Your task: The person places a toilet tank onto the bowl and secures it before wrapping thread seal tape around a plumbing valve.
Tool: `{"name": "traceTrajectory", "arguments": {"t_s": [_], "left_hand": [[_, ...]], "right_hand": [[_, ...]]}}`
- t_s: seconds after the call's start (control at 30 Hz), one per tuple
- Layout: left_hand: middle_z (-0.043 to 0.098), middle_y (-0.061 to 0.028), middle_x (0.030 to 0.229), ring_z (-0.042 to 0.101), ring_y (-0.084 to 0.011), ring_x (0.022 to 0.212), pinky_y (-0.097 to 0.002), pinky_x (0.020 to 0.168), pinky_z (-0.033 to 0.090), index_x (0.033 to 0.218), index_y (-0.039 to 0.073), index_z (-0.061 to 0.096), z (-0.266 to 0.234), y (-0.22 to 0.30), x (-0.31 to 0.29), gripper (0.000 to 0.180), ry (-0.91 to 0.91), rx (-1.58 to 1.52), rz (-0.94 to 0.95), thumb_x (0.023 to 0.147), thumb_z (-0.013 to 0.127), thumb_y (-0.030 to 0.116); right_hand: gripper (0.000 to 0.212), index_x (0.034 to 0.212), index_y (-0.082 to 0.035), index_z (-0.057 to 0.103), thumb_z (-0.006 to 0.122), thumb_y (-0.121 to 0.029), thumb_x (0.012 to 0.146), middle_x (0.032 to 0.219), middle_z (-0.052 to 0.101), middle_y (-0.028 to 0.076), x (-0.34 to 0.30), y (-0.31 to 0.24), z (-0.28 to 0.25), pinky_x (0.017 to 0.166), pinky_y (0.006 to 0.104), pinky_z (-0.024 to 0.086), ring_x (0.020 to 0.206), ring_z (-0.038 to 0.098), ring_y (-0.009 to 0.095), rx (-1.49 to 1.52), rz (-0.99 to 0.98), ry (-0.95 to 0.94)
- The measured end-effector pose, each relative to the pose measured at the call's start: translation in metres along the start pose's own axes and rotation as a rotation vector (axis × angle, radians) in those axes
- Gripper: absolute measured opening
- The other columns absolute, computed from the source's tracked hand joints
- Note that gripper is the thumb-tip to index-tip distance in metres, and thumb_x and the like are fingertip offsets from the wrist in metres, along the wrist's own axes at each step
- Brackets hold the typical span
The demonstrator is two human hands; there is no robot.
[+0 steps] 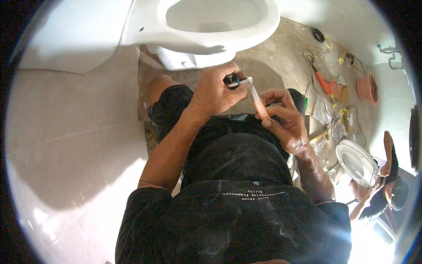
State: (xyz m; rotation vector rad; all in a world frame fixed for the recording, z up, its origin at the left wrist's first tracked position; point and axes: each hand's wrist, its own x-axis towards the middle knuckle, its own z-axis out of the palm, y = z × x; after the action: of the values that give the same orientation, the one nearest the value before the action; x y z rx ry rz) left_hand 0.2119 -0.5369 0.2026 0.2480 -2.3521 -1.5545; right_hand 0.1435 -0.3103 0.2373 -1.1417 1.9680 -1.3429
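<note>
My left hand (215,90) grips a small dark fitting (231,80) with a threaded end, held just below the front of the white toilet bowl (206,26). My right hand (283,116) holds a small orange roll of white sealing tape (261,108). A strip of the white tape (253,91) runs taut from the roll up to the fitting. Both hands are over my knees, and I wear a black shirt and shorts.
Bare concrete floor (272,57) lies to the right with an orange power tool (326,85), cables, an orange bowl (367,88) and scattered small parts. A second person (387,185) at the lower right holds a white toilet seat (356,163). White tiles (66,145) cover the left.
</note>
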Motion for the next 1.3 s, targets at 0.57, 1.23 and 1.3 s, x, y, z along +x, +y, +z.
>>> {"name": "traceTrajectory", "arguments": {"t_s": [0.57, 1.23, 1.3], "left_hand": [[0.067, -0.0073, 0.069, 0.062, -0.0116, 0.063, -0.0287, 0.062, 0.05, 0.086, 0.002, 0.071, -0.002, 0.031, -0.003, 0.022, -0.167, 0.042, 0.023, 0.073, 0.077, 0.019], [0.066, -0.0166, 0.069, 0.066, -0.021, 0.061, -0.0331, 0.059, 0.052, 0.087, -0.003, 0.068, 0.009, 0.013, 0.008, 0.025, -0.07, 0.037, 0.159, 0.072, 0.076, 0.015], [0.066, -0.0171, 0.069, 0.067, -0.0213, 0.062, -0.0335, 0.059, 0.052, 0.087, -0.004, 0.068, 0.01, 0.017, 0.011, 0.025, -0.109, 0.033, 0.174, 0.072, 0.075, 0.015]], "right_hand": [[0.034, 0.118, 0.002, 0.066, 0.063, -0.019, 0.091, 0.115, 0.065, 0.015, 0.06, 0.038, -0.004, 0.092, 0.0343, 0.047, 0.104, 0.061, 0.024, 0.331, -0.069, 0.142], [0.038, 0.114, 0.0, 0.071, 0.064, -0.033, 0.096, 0.123, 0.06, 0.015, 0.026, -0.015, -0.017, 0.1, 0.0362, 0.042, 0.116, 0.056, 0.024, 0.185, 0.053, 0.08], [0.046, 0.114, 0.003, 0.07, 0.058, -0.04, 0.1, 0.114, 0.066, 0.013, 0.038, -0.008, -0.016, 0.095, 0.0324, 0.045, 0.107, 0.061, 0.021, 0.317, 0.156, 0.131]]}}
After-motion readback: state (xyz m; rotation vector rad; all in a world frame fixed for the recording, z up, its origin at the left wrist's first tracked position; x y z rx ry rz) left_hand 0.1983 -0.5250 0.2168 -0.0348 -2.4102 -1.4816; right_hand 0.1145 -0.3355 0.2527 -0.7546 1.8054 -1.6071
